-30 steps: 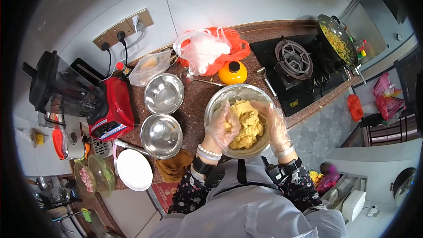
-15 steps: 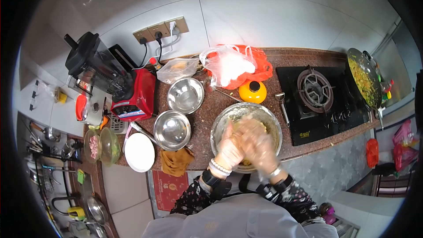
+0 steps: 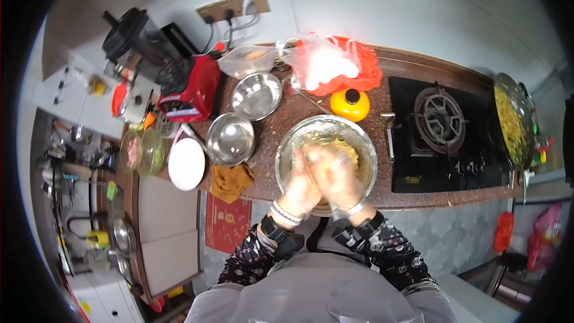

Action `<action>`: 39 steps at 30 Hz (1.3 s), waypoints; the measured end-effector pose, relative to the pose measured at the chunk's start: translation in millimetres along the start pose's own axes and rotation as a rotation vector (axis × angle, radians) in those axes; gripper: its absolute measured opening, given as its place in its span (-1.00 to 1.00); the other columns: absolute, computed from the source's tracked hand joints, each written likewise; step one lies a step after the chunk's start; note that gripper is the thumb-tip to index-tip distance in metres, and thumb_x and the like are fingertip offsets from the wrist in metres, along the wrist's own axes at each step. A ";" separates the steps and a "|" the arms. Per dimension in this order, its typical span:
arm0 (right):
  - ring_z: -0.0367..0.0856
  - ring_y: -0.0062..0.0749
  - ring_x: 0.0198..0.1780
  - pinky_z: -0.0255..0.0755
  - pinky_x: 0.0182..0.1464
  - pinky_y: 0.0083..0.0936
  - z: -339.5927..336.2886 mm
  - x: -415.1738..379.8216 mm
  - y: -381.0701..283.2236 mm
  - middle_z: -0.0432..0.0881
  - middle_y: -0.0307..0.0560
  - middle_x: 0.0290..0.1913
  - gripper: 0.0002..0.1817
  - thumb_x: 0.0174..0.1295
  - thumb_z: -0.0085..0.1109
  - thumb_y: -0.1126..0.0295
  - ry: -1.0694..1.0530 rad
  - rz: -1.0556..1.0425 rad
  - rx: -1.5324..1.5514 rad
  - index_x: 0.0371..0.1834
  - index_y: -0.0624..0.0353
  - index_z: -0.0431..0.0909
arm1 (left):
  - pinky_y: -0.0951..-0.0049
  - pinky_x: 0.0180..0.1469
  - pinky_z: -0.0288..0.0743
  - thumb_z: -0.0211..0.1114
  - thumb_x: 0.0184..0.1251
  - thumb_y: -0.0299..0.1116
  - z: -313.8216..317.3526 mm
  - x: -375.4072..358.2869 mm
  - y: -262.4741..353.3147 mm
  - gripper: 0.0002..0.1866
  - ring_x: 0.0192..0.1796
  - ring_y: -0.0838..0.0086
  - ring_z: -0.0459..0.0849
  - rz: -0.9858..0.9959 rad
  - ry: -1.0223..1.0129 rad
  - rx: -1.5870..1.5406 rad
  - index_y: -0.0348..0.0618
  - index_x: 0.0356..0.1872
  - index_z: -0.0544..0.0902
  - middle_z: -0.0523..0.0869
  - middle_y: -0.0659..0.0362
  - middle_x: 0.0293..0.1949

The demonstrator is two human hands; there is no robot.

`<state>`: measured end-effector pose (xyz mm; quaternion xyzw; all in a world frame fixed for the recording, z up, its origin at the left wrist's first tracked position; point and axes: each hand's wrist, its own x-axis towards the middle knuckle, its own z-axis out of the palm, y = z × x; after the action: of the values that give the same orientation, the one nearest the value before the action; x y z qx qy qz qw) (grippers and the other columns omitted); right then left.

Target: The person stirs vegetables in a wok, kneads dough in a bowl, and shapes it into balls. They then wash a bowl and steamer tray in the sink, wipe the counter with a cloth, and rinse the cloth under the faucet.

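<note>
Both hands are pressing together over the bowl (image 3: 326,127), the left hand (image 3: 301,186) and right hand (image 3: 342,178) cupped palm to palm in thin clear gloves, squeezing what looks like a lump of yellow dough (image 3: 347,151) between them; motion blur is hiding exactly how much they are holding. More dough is sitting in the steel bowl just under the hands, at the front edge of the counter (image 3: 281,121). Judging by this, the dough is already mixed and clumping, while shaping seems barely begun, since no finished pieces are showing. Two empty steel bowls (image 3: 229,139) and a white plate (image 3: 186,164) are waiting to the left. A small yellow mark on the stove (image 3: 442,143) is too small to read.
</note>
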<state>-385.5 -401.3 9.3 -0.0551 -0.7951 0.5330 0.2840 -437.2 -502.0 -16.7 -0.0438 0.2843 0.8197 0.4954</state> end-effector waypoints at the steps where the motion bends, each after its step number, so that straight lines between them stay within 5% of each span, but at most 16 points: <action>1: 0.64 0.01 -0.16 0.50 -0.11 -0.26 -0.7 2.1 6.6 0.66 0.16 -0.21 -0.80 0.33 0.05 0.44 0.085 0.054 0.037 -0.09 0.24 0.61 | 0.21 0.45 0.11 -0.07 0.31 0.41 -1.1 1.7 6.0 -0.08 0.41 0.15 0.28 0.083 0.032 0.160 -0.14 0.46 0.16 0.33 0.01 0.38; 4: 0.61 0.01 -0.06 0.44 0.05 -0.19 -14.8 -1.3 19.4 0.66 0.13 -0.13 -0.69 0.35 0.08 0.28 -0.014 0.232 -0.253 0.03 0.24 0.57 | 0.27 0.34 0.30 0.08 0.41 0.18 -24.5 -10.0 56.3 -0.31 0.25 0.32 0.46 0.393 0.234 0.619 -0.17 0.33 0.36 0.47 0.07 0.25; 6: 0.51 0.04 0.10 0.30 0.19 -0.12 -14.4 -8.0 31.6 0.59 0.15 0.02 -0.58 0.31 0.12 0.19 -0.227 0.088 -0.477 0.13 0.21 0.50 | 0.46 0.07 0.51 0.37 0.29 -0.38 -48.0 -6.4 100.6 -0.45 0.02 0.50 0.59 0.520 0.331 0.733 -0.16 0.28 0.41 0.57 0.16 0.11; 7: 0.46 0.05 0.18 0.23 0.26 -0.08 -15.1 -14.1 35.6 0.56 0.16 0.09 -0.51 0.28 0.14 0.14 -0.323 0.016 -0.598 0.18 0.19 0.47 | 0.51 -0.01 0.53 0.35 0.29 -0.45 -41.1 -6.7 124.1 -0.47 -0.03 0.50 0.61 0.613 0.392 0.864 -0.16 0.27 0.42 0.59 0.17 0.06; 8: 0.29 0.06 0.31 0.02 0.37 -0.04 -11.0 -23.1 33.1 0.45 0.16 0.22 -0.36 0.20 0.19 0.05 -0.325 -0.006 -0.777 0.29 0.16 0.37 | 0.45 0.03 0.52 0.30 0.25 -0.50 -47.8 18.9 180.0 -0.52 0.00 0.42 0.61 0.891 0.513 1.136 -0.27 0.22 0.47 0.66 0.05 -0.02; 10: 0.31 0.05 0.30 0.03 0.38 -0.06 -6.6 -21.0 32.1 0.46 0.15 0.19 -0.42 0.17 0.22 0.09 -0.248 0.025 -0.769 0.22 0.16 0.46 | 0.28 0.10 0.51 0.33 0.10 -0.44 -37.3 49.2 240.7 -0.53 -0.01 0.11 0.66 1.058 0.841 1.638 -0.32 0.10 0.56 0.67 -0.11 -0.04; 12: 0.32 0.08 0.28 0.01 0.36 0.06 -6.2 -6.9 23.9 0.47 0.12 0.18 -0.44 0.15 0.23 0.09 -0.190 0.063 -0.713 0.17 0.15 0.50 | 0.17 0.12 0.49 0.31 0.13 -0.37 -43.7 84.9 284.4 -0.58 0.01 -0.01 0.64 1.300 0.803 1.903 -0.31 0.04 0.59 0.66 -0.13 -0.01; 14: 0.33 0.08 0.27 0.02 0.35 0.10 3.2 7.8 14.6 0.48 0.10 0.17 -0.49 0.15 0.24 0.11 -0.112 0.079 -0.699 0.11 0.15 0.55 | 0.20 0.09 0.52 0.40 0.05 -0.37 -42.0 110.1 317.7 -0.57 0.02 0.03 0.64 1.025 0.668 2.056 -0.26 0.00 0.63 0.68 -0.16 -0.08; 16: 0.35 0.05 0.26 0.04 0.35 0.06 16.7 24.7 0.2 0.50 0.07 0.16 -0.57 0.15 0.24 0.14 -0.024 0.080 -0.731 0.02 0.15 0.60 | 0.07 -0.12 0.59 0.25 0.19 -0.33 -56.6 146.0 343.2 -0.84 -0.17 -0.01 0.70 0.807 0.690 2.447 -0.19 -0.32 0.66 0.70 -0.12 -0.26; 22: 0.42 -0.09 0.23 0.12 0.30 0.05 67.1 88.4 -48.3 0.57 -0.07 0.09 -0.66 0.15 0.27 0.25 0.126 -0.124 -0.708 0.00 0.06 0.60 | 0.07 -0.21 0.57 0.12 0.22 -0.43 -62.8 128.7 377.6 -0.84 -0.24 0.00 0.68 0.994 0.134 2.588 -0.13 -0.32 0.68 0.70 -0.05 -0.33; 23: 0.43 -0.10 0.22 0.14 0.29 -0.01 74.5 99.4 -61.7 0.57 -0.09 0.10 -0.64 0.11 0.32 0.28 0.127 -0.170 -0.764 0.00 0.07 0.60 | 0.06 -0.25 0.54 0.11 0.22 -0.43 -56.5 116.2 381.2 -0.87 -0.28 -0.01 0.65 1.231 0.049 2.414 -0.12 -0.36 0.64 0.66 -0.04 -0.37; 26: 0.39 -0.12 0.29 0.12 0.32 0.06 103.3 121.7 -91.4 0.52 -0.14 0.21 -0.53 0.08 0.36 0.29 0.270 -0.297 -0.847 0.11 0.03 0.54 | 0.07 -0.26 0.44 0.21 0.15 -0.51 -3.9 66.8 384.8 -0.97 -0.30 -0.04 0.54 1.414 -0.159 2.297 -0.21 -0.44 0.55 0.54 -0.09 -0.43; 30: 0.32 -0.11 0.36 -0.04 0.36 0.30 105.7 141.0 -152.8 0.43 -0.14 0.32 -0.48 0.13 0.31 0.27 0.345 -0.323 -0.872 0.21 0.00 0.50 | 0.13 -0.20 0.40 0.23 0.02 -0.64 69.0 -13.2 352.4 -0.86 -0.27 0.01 0.52 1.404 -0.566 2.147 -0.22 -0.38 0.51 0.51 -0.03 -0.40; 32: 0.38 -0.17 0.32 -0.11 0.36 0.37 102.5 136.5 -161.6 0.53 -0.25 0.15 -0.64 0.11 0.25 0.30 0.365 -0.335 -0.914 0.03 -0.01 0.58 | 0.11 -0.21 0.38 0.26 -0.02 -0.64 78.2 -28.1 339.8 -0.81 -0.28 0.04 0.52 1.510 -0.764 2.099 -0.21 -0.36 0.51 0.53 0.00 -0.39; 35: 0.46 -0.29 0.23 -0.16 0.35 0.45 78.8 103.8 -179.3 0.57 -0.41 -0.12 -0.81 0.04 0.22 0.33 0.303 -0.311 -1.041 -0.24 -0.07 0.62 | 0.18 -0.23 0.40 0.33 -0.17 -0.65 89.3 -49.7 307.7 -0.72 -0.32 0.15 0.56 1.333 -0.961 1.982 -0.13 -0.36 0.55 0.57 0.11 -0.40; 39: 0.49 -0.36 0.16 -0.07 0.35 0.44 40.4 40.3 -197.0 0.55 -0.34 -0.22 -0.83 -0.03 0.23 0.35 0.245 -0.220 -0.990 -0.32 -0.01 0.62 | 0.25 -0.11 0.42 0.34 -0.17 -0.50 99.1 -58.3 256.1 -0.70 -0.23 0.29 0.62 1.243 -1.255 1.975 -0.07 -0.29 0.62 0.63 0.20 -0.33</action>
<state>-397.3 -502.4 187.4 -0.1608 -0.9140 0.0497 0.3692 -601.3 -586.5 194.8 0.8535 0.4540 0.2395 -0.0901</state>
